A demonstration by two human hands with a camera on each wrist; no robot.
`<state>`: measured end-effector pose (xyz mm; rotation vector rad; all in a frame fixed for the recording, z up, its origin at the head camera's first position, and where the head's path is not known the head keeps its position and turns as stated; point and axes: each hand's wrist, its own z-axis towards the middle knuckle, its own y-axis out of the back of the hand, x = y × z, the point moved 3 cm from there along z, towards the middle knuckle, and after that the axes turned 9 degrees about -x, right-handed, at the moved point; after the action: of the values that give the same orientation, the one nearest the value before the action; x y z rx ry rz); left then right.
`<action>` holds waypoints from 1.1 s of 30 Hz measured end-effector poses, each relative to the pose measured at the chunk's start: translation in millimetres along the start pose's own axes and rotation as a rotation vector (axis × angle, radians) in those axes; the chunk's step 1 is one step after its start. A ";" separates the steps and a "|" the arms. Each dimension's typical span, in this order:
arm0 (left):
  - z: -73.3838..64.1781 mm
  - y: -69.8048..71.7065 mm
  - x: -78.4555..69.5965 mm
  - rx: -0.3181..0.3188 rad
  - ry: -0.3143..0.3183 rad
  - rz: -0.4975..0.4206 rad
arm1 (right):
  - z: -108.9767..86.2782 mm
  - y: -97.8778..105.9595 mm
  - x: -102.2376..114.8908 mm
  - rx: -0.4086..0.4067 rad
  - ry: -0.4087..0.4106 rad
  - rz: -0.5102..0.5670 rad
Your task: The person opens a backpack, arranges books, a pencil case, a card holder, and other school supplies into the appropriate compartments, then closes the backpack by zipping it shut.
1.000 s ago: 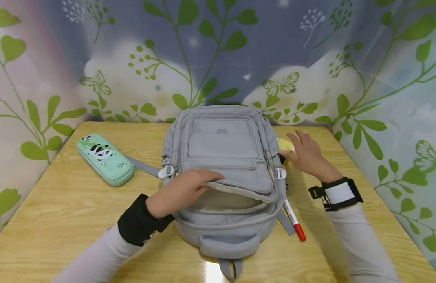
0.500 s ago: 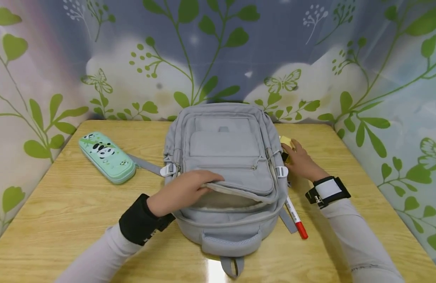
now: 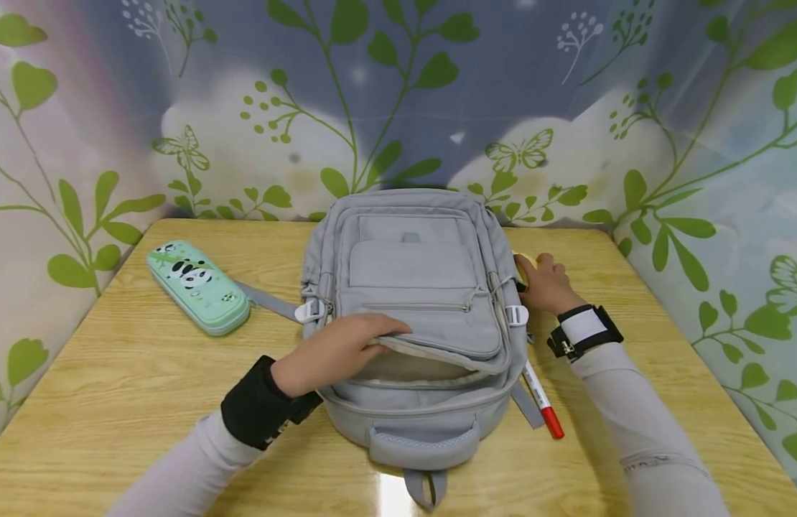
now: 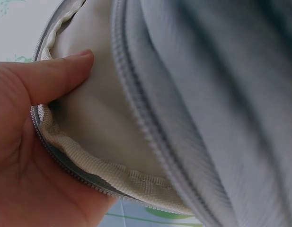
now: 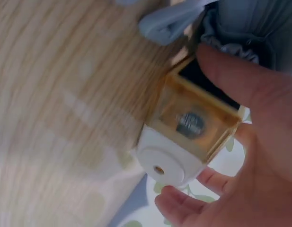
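A grey backpack lies on its back on the wooden table, a front pocket gaping toward me. My left hand pinches the pocket's zippered edge; in the left wrist view the thumb lies on the beige lining, the fingers behind the flap. Beyond the bag's right side, my right hand holds a small pencil sharpener with a translucent yellow body and a white face with a hole. The thumb lies along its black side, with fingers around the opposite side. In the head view the hand and bag mostly cover the sharpener.
A mint-green panda pencil case lies at the left of the table. By the bag's right side is a white marker with a red cap, next to a grey strap. Leaf-patterned cloth hangs behind.
My right hand has come in from the right and closed around the pencil sharpener beside the bag. The left hand keeps its hold on the pocket edge.
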<state>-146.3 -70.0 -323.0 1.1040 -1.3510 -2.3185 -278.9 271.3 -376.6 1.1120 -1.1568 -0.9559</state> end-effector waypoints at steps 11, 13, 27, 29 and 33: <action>0.6 -1.2 -1.7 0.012 0.015 -0.009 | -19.8 -4.6 -24.9 -0.063 0.002 -0.084; 1.8 -0.5 -1.5 0.007 0.014 -0.011 | -25.1 -2.3 -29.4 -0.068 -0.020 -0.107; 13.0 5.7 6.1 -0.126 0.025 -0.012 | -62.0 78.3 22.9 -0.183 0.029 0.175; 17.1 8.3 6.7 -0.150 0.041 -0.022 | -76.3 97.2 50.1 -0.209 0.144 0.299; 26.3 19.0 5.8 -0.166 0.106 -0.103 | -114.4 115.9 106.5 -0.128 0.453 0.439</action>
<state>-172.0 -66.5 -302.6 1.2501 -1.0673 -2.3566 -147.0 210.2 -247.2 0.8621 -0.8971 -0.4015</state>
